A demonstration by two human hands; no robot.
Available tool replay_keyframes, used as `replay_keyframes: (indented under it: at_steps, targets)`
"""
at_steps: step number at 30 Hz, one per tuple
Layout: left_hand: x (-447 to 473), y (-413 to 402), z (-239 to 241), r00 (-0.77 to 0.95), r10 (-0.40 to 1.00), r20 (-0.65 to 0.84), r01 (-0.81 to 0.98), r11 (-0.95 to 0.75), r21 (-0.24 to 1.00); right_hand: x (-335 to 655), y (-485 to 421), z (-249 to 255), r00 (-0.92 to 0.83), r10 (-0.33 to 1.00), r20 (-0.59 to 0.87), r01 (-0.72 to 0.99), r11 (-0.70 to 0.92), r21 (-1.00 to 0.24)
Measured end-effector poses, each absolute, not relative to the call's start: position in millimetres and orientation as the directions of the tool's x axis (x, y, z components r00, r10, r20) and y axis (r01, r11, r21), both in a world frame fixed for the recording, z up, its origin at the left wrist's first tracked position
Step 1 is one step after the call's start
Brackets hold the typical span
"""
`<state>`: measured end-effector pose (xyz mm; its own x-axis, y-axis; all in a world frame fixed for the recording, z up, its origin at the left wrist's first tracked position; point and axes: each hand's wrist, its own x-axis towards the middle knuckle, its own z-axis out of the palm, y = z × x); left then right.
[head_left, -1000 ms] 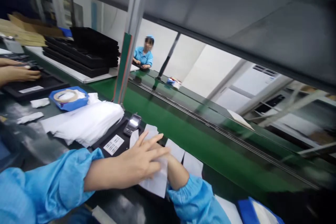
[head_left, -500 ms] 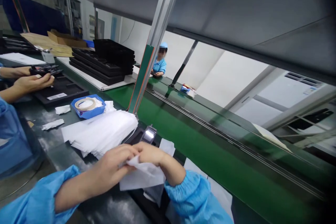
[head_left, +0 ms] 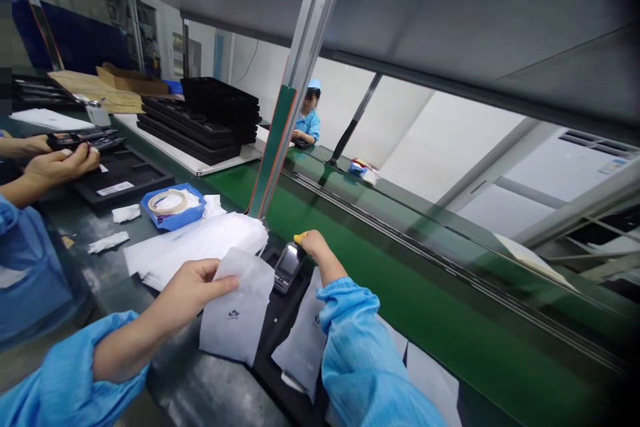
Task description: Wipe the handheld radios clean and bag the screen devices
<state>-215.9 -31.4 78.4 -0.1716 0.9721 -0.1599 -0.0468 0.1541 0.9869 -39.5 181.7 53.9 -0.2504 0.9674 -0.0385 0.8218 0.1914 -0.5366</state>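
My left hand (head_left: 207, 287) pinches a white translucent plastic bag (head_left: 235, 320) by its upper part; a small printed recycling mark shows on it. At the upper end of a black handheld device (head_left: 289, 268) with a grey screen, my right hand (head_left: 315, 245) is closed, a yellow-covered fingertip at the device's top edge. The device is at a black foam tray (head_left: 273, 333). Another bag (head_left: 303, 343) with something in it lies on the tray, partly behind my right sleeve. Beyond my left hand is a stack of white bags (head_left: 200, 243).
A blue bin (head_left: 197, 215) with a tape roll (head_left: 167, 202) stands by crumpled paper pieces. A co-worker's hands (head_left: 60, 163) hold a black device at left. Black foam trays (head_left: 195, 127) are piled behind. A metal post (head_left: 295, 67) rises beside the green conveyor (head_left: 400, 280).
My hands, together at the bag before, have moved apart. My left hand keeps the bag, now spread flat, while my right hand has moved up and away to the handheld device.
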Motion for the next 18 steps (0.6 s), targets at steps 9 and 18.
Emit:
replay_keyframes:
  at_steps: [9,18]
  targets:
    - [-207,-24,69,-0.255,0.962,-0.096,0.115,0.129,0.985,-16,120,85,-0.169,0.898,0.407,0.674,0.407,-0.617]
    - [-178,-5,72,-0.204,0.977,-0.058,0.179,0.095,0.979,20,75,169,0.151,0.758,0.635,0.129,0.622,-0.773]
